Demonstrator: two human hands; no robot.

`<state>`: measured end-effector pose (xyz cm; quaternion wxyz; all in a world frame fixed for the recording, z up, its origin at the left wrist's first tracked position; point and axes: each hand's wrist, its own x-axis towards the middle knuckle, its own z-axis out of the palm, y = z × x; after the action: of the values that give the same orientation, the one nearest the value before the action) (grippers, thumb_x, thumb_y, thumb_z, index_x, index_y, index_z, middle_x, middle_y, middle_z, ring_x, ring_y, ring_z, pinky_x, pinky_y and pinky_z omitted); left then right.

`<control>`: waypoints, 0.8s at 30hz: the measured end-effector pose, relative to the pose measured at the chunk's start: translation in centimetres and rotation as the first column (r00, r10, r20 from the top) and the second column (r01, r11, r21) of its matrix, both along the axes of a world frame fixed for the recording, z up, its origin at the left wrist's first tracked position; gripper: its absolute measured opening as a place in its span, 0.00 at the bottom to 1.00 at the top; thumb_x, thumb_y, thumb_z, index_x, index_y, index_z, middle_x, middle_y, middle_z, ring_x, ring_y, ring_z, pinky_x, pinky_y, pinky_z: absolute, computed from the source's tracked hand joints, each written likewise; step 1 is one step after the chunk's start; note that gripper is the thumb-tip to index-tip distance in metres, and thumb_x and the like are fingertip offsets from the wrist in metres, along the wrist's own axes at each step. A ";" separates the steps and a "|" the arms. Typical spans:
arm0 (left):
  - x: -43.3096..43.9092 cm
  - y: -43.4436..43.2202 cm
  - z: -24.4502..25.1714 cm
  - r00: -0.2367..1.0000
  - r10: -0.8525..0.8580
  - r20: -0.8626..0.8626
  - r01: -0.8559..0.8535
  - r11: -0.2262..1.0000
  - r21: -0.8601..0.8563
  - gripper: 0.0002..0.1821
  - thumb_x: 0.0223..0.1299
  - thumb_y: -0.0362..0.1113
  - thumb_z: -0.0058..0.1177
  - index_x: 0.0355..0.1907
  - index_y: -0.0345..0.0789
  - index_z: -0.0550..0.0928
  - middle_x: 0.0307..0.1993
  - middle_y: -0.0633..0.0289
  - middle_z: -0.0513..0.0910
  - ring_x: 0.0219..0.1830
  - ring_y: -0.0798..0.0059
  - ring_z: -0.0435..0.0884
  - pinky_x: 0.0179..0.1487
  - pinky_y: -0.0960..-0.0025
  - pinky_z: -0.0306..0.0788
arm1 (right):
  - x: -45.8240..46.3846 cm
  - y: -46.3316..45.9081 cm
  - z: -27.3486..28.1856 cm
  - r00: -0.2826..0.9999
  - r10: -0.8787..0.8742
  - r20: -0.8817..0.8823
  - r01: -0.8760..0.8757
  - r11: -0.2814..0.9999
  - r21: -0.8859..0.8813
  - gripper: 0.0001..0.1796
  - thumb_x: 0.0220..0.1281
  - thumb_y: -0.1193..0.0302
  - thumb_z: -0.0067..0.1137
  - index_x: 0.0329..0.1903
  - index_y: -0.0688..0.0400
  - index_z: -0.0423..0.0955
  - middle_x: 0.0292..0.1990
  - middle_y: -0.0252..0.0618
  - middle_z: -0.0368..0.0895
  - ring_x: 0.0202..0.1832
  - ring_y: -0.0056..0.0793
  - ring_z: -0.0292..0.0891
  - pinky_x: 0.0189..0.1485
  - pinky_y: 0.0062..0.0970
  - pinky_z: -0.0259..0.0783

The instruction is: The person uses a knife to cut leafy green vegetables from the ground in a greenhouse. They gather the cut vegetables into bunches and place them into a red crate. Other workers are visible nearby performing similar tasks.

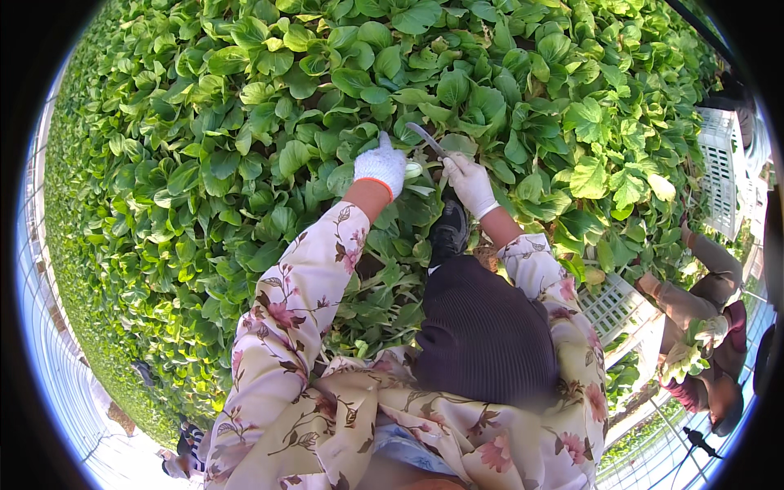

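My left hand (381, 168), in a white knit glove with an orange cuff, is closed around a leafy green plant whose pale stalk base (413, 170) shows at the thumb side. Just right of it, my right hand (468, 182), in a thin white glove, grips a knife (427, 138) with a curved blade that points up and left. The blade is over the leaves, apart from my left hand. Dense leafy greens (294, 156) surround both hands.
My black shoe (450, 229) stands among the plants below my right hand. White plastic crates (618, 306) are at the right, one with leaves beside it. Near them a co-worker (704, 294) bends over with leafy greens. Another person (191, 446) is at the lower left.
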<state>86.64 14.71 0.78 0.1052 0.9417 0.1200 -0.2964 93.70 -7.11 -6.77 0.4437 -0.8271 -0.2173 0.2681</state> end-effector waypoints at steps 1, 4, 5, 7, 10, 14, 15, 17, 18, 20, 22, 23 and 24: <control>-0.8 0.1 -0.4 1.000 0.007 0.017 -0.008 1.000 0.009 0.17 0.63 0.34 0.57 0.54 0.38 0.86 0.75 0.36 0.66 0.52 0.45 0.89 0.55 0.51 0.83 | 0.0 0.4 0.4 0.992 0.069 0.104 -0.064 0.997 -0.045 0.17 0.81 0.58 0.49 0.52 0.55 0.82 0.41 0.49 0.88 0.43 0.54 0.85 0.47 0.46 0.78; -2.8 0.0 -1.2 0.994 0.019 0.106 -0.020 1.000 0.014 0.14 0.66 0.34 0.54 0.51 0.36 0.85 0.67 0.38 0.74 0.48 0.46 0.89 0.52 0.50 0.83 | 0.2 1.0 0.9 0.943 0.209 0.260 -0.137 0.953 -0.269 0.18 0.80 0.56 0.47 0.51 0.55 0.81 0.43 0.48 0.87 0.44 0.53 0.85 0.48 0.48 0.80; -3.1 0.0 -1.3 0.994 0.019 0.112 -0.020 1.000 0.012 0.14 0.67 0.34 0.54 0.51 0.35 0.85 0.69 0.36 0.73 0.49 0.46 0.89 0.53 0.51 0.84 | 0.6 1.1 0.9 0.948 0.227 0.226 -0.140 0.928 -0.345 0.18 0.80 0.57 0.48 0.51 0.55 0.81 0.44 0.49 0.87 0.45 0.54 0.85 0.49 0.49 0.79; -3.6 -0.1 -1.4 0.996 0.020 0.091 -0.020 1.000 -0.001 0.15 0.69 0.35 0.52 0.52 0.34 0.86 0.72 0.33 0.71 0.52 0.47 0.90 0.53 0.52 0.84 | 1.6 1.4 0.7 0.955 0.261 0.138 -0.168 0.863 -0.476 0.17 0.80 0.57 0.49 0.51 0.55 0.80 0.46 0.50 0.87 0.47 0.58 0.84 0.50 0.51 0.79; -3.8 0.1 -1.4 0.996 0.030 0.089 -0.029 0.999 -0.014 0.14 0.69 0.35 0.51 0.51 0.35 0.85 0.69 0.37 0.73 0.51 0.48 0.90 0.54 0.51 0.83 | 2.7 1.8 -0.2 0.909 0.381 0.171 -0.269 0.847 -0.458 0.18 0.80 0.57 0.47 0.49 0.57 0.78 0.42 0.52 0.87 0.46 0.58 0.84 0.50 0.54 0.78; -3.8 0.4 -1.6 0.996 0.029 0.079 -0.027 0.999 -0.025 0.13 0.69 0.35 0.51 0.50 0.35 0.85 0.68 0.39 0.75 0.50 0.47 0.89 0.54 0.51 0.83 | 3.6 3.0 -2.0 0.891 0.453 0.025 -0.375 0.766 -0.521 0.19 0.80 0.56 0.46 0.51 0.58 0.77 0.44 0.55 0.87 0.47 0.60 0.84 0.52 0.55 0.77; -3.9 0.4 -1.7 0.995 0.038 0.088 -0.035 0.999 -0.030 0.13 0.66 0.34 0.54 0.51 0.35 0.84 0.65 0.41 0.75 0.50 0.47 0.89 0.54 0.50 0.83 | 3.8 3.5 -2.5 0.896 0.444 0.000 -0.384 0.775 -0.502 0.20 0.80 0.56 0.45 0.52 0.59 0.77 0.44 0.56 0.87 0.48 0.60 0.84 0.52 0.55 0.77; -3.9 0.4 -2.0 0.994 0.043 0.097 -0.039 0.998 -0.042 0.16 0.60 0.33 0.59 0.52 0.35 0.82 0.61 0.44 0.77 0.50 0.47 0.88 0.53 0.49 0.82 | 3.7 4.2 -3.1 0.908 0.414 -0.059 -0.387 0.780 -0.491 0.21 0.80 0.56 0.45 0.54 0.59 0.77 0.46 0.59 0.86 0.50 0.61 0.83 0.53 0.54 0.77; -3.9 0.4 -2.1 0.995 0.048 0.089 -0.045 0.998 -0.043 0.16 0.60 0.33 0.59 0.52 0.35 0.82 0.60 0.44 0.77 0.50 0.47 0.88 0.53 0.49 0.82 | 3.6 4.5 -3.1 0.915 0.393 -0.093 -0.385 0.780 -0.494 0.20 0.80 0.57 0.44 0.55 0.59 0.77 0.45 0.59 0.86 0.51 0.61 0.83 0.54 0.53 0.77; -3.9 0.5 -2.2 0.995 0.062 0.077 -0.058 0.997 -0.041 0.16 0.60 0.32 0.59 0.52 0.36 0.82 0.60 0.44 0.77 0.50 0.47 0.88 0.54 0.48 0.82 | 3.4 4.5 -2.7 0.891 0.426 -0.155 -0.448 0.776 -0.444 0.19 0.81 0.59 0.44 0.55 0.60 0.78 0.45 0.57 0.87 0.50 0.60 0.83 0.54 0.51 0.77; -3.9 0.6 -2.0 0.997 0.069 0.044 -0.068 0.997 -0.038 0.17 0.59 0.33 0.61 0.53 0.36 0.82 0.60 0.46 0.77 0.50 0.47 0.87 0.54 0.49 0.82 | 3.3 3.6 -1.6 0.897 0.353 -0.266 -0.436 0.801 -0.411 0.18 0.81 0.61 0.44 0.54 0.60 0.79 0.44 0.56 0.87 0.48 0.56 0.84 0.53 0.48 0.78; -4.0 0.6 -1.8 0.997 0.073 0.017 -0.072 0.997 -0.040 0.18 0.59 0.34 0.62 0.53 0.37 0.82 0.60 0.46 0.77 0.51 0.47 0.87 0.54 0.49 0.82 | 3.3 3.2 -0.9 0.860 0.413 -0.299 -0.508 0.742 -0.437 0.18 0.81 0.62 0.45 0.53 0.61 0.80 0.43 0.56 0.86 0.47 0.54 0.84 0.52 0.47 0.79; -4.1 0.9 -1.5 0.995 0.080 0.053 -0.078 0.996 -0.033 0.19 0.58 0.34 0.63 0.53 0.37 0.82 0.60 0.48 0.77 0.51 0.48 0.87 0.54 0.49 0.82 | 3.4 2.5 -0.1 0.825 0.450 -0.343 -0.564 0.697 -0.442 0.18 0.81 0.62 0.45 0.52 0.61 0.80 0.43 0.56 0.86 0.47 0.53 0.85 0.52 0.46 0.79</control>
<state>82.51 15.58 -0.72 0.1349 0.9421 0.1497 -0.2681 97.10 -4.57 -6.86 0.1287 -0.7900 -0.3083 0.5141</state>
